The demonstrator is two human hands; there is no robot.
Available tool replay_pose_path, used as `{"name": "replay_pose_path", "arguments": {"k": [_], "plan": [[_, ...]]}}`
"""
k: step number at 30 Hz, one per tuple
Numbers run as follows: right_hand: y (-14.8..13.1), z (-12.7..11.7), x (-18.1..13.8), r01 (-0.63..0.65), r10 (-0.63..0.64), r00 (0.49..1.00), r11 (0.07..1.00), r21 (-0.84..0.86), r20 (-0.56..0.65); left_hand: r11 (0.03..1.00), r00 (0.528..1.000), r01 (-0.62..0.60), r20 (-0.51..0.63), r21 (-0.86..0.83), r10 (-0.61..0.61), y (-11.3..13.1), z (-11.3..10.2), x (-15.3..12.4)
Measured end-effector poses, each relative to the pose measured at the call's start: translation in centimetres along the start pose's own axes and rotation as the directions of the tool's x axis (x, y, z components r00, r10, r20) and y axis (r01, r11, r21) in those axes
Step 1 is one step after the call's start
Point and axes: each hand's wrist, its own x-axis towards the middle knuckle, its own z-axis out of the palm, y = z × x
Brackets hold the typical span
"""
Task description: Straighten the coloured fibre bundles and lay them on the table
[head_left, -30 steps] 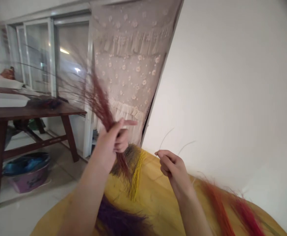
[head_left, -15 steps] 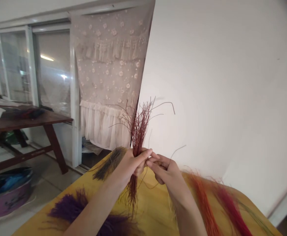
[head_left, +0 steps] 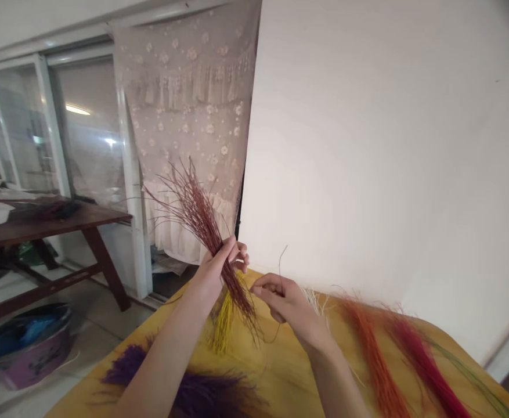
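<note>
My left hand (head_left: 224, 259) is wrapped round a bundle of reddish-brown strands (head_left: 202, 215), which leans to the left above the table. The bundle's upper ends fan out, and its lower ends poke out below my fist. Apart from it on the right, my right hand (head_left: 280, 299) pinches a thin dark strand (head_left: 281, 261) that rises above the fingers and trails below them. Under the bundle lies a bunch of yellow strands (head_left: 221, 325). Purple strands (head_left: 206, 392) lie on the table, partly behind my left forearm.
The yellow table (head_left: 280, 371) also bears orange strands (head_left: 376, 366), magenta strands (head_left: 428, 366), green strands (head_left: 467, 371) and whitish strands (head_left: 315, 302). A white wall (head_left: 367, 145) stands behind it. To the left are a lace curtain (head_left: 184, 122), a brown table (head_left: 84, 217) and a purple tub (head_left: 36, 354).
My left hand has moved left and up, tilting the bundle leftward. The hands, close together before, are now apart, with the single strand in the right one.
</note>
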Motion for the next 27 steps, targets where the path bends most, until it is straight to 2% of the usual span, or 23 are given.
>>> {"name": "replay_pose_path", "arguments": {"k": [6, 11, 16, 22, 27], "plan": [[-0.3, -1.9, -0.4, 0.066, -0.056, 0.994, 0.992, 0.111, -0.091, 0.995, 0.994, 0.102, 0.040, -0.016, -0.101, -0.7, -1.2, 0.6], [-1.0, -1.1, -1.0, 0.064, -0.060, 0.996, 0.996, 0.058, -0.058, 0.984, 0.982, 0.179, 0.062, 0.019, -0.180, -3.0, 0.7, 0.3], [-0.9, 0.6, -0.7, 0.051, -0.043, 0.991, 0.997, 0.059, -0.127, 0.985, 0.984, 0.170, 0.046, 0.043, -0.172, -3.5, 2.7, -0.9], [-0.5, 0.7, -0.1, 0.014, -0.002, 0.986, 0.997, 0.071, -0.164, 0.986, 0.983, 0.161, 0.088, 0.037, -0.164, -3.4, 2.2, -0.8], [-0.4, 1.1, -0.2, 0.019, -0.014, 0.991, 0.999, 0.037, -0.136, 0.990, 0.989, 0.135, 0.055, 0.024, -0.137, -3.8, 2.2, -0.6]]}}
